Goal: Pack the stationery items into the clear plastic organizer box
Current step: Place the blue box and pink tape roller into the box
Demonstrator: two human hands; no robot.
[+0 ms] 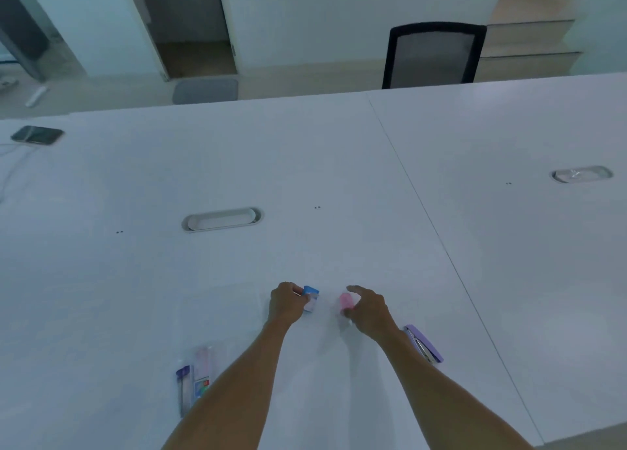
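My left hand [286, 302] grips a small blue and white box [311, 297] on the white table [339, 178]. My right hand [368, 309] closes its fingers around a small pink item [346, 301] just right of it. A clear plastic organizer box [224, 317], hard to make out, lies around and left of my left hand. A lilac stapler [424, 344] lies beside my right wrist. Near my left forearm lie a purple-capped pen tube [183, 387] and a clear pack with a pink item [202, 371].
A cable slot [222, 219] is set in the table ahead of my hands, another cable slot [582, 174] at the far right. A phone [37, 135] with a cable lies far left. A black chair [432, 54] stands beyond the table.
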